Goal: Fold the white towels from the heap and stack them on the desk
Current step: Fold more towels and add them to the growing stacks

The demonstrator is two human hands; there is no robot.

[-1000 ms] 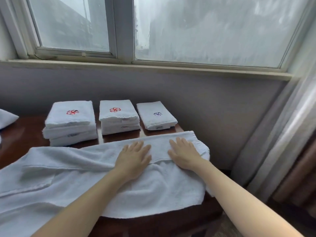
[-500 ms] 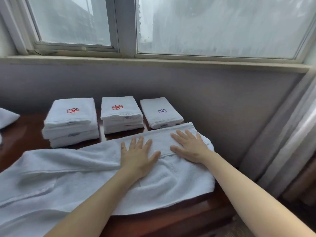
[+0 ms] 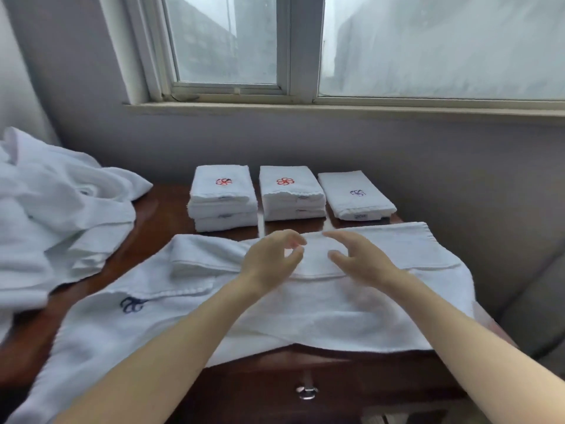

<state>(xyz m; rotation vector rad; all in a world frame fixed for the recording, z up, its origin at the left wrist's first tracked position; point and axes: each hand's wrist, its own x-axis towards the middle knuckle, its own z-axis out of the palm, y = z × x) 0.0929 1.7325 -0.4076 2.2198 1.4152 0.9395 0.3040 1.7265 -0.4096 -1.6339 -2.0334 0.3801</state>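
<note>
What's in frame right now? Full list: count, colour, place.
spread towel: 1, white, blue emblem, across desk front, far edge folded over
towel heap: 1, white, desk's left end
left stack: 3 towels, white, red emblem, desk back
middle stack: at least 2 towels, white, red emblem, beside left stack
single folded towel: 1, white, purple-blue emblem, rightmost at back
desk: 1, dark brown
drawer pull: 1, metal, desk front
window: 1, white frame, above the desk
left hand: over spread towel, loosely curled, holding nothing
right hand: same, facing it

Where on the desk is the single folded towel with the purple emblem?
In the head view the purple-emblem towel lies at the back right of the desk, directly right of the right-hand red-emblem stack and beyond the spread towel.
</note>
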